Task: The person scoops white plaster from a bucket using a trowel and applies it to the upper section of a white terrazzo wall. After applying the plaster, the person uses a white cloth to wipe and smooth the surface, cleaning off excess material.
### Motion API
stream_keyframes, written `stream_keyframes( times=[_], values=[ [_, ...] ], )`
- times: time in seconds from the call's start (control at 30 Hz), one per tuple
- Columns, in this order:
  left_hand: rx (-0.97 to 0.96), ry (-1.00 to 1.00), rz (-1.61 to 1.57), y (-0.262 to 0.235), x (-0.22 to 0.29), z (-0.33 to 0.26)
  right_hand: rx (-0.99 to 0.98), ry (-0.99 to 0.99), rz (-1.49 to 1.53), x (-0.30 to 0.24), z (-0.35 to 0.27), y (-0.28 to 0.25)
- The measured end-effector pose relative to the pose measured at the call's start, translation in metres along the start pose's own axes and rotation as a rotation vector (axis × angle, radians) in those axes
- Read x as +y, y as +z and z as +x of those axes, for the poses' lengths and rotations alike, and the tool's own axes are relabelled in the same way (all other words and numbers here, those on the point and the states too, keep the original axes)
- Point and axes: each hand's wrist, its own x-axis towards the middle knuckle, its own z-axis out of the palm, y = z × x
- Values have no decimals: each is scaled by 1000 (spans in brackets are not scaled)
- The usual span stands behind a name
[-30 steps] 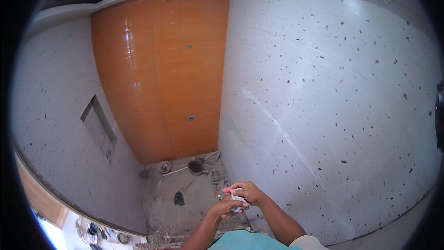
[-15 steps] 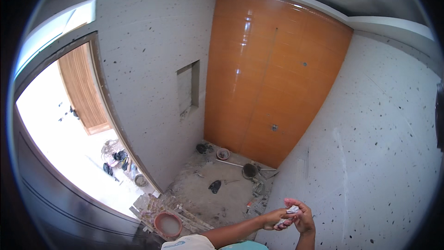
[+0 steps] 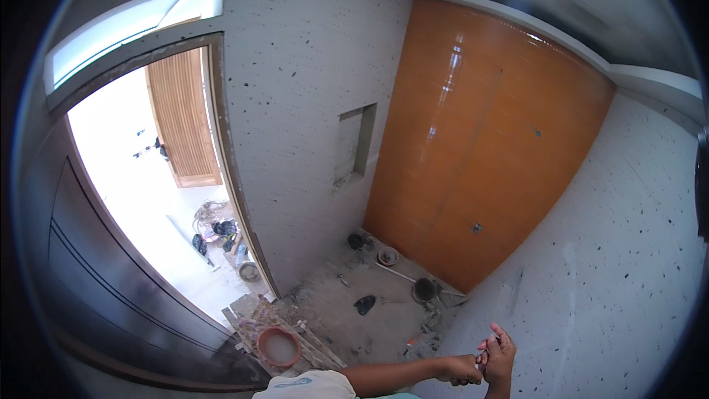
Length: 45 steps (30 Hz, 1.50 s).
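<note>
My left hand (image 3: 459, 369) and my right hand (image 3: 499, 353) meet at the lower right of the head view, close to the white speckled tile wall (image 3: 613, 266). The left hand is curled into a fist, its forearm reaching in from the bottom edge. The right hand stands upright beside it, fingertips pinched against the left hand. Between them sits a small pale object (image 3: 481, 359), mostly hidden by the fingers; its kind cannot be made out. Far below the hands lies the rough cement floor (image 3: 347, 318).
An orange glossy tiled wall (image 3: 487, 162) stands ahead, with a recessed niche (image 3: 358, 140) in the speckled wall to its left. An open doorway (image 3: 170, 199) and dark door (image 3: 111, 281) are on the left. On the floor are an orange basin (image 3: 279, 346), a dark bucket (image 3: 425, 290), a small bowl (image 3: 388, 256) and a trowel (image 3: 364, 304).
The view has swung left from the tiled corner to take in the doorway. My hands stay together on the small object and now sit further right and lower in the picture.
</note>
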Motion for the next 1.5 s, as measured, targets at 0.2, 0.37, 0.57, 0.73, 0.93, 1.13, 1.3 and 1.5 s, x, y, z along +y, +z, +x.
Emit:
stream_keyframes(
  times=[0.2,0.37,0.57,0.73,0.93,1.13,1.3,1.5],
  values=[
    [784,455,796,-9,-41,44,376,-41,-290,102,80,-26],
    [844,358,797,-19,-18,21,337,-20,-125,91,82,-6],
    [173,133,-160,-26,24,-24,-290,92,147,12,6,-15],
    [-380,116,-731,-11,12,-15,-609,-16,192,-33,1,-7],
    [-518,160,-777,6,29,-27,-141,-339,111,-36,-11,11],
    [-101,149,-225,10,51,-36,-102,-118,61,-54,-3,22],
    [602,627,592,-12,4,24,57,22,69,-15,33,20],
    [800,360,835,-13,-9,31,445,105,-77,79,89,-15]
  ],
)
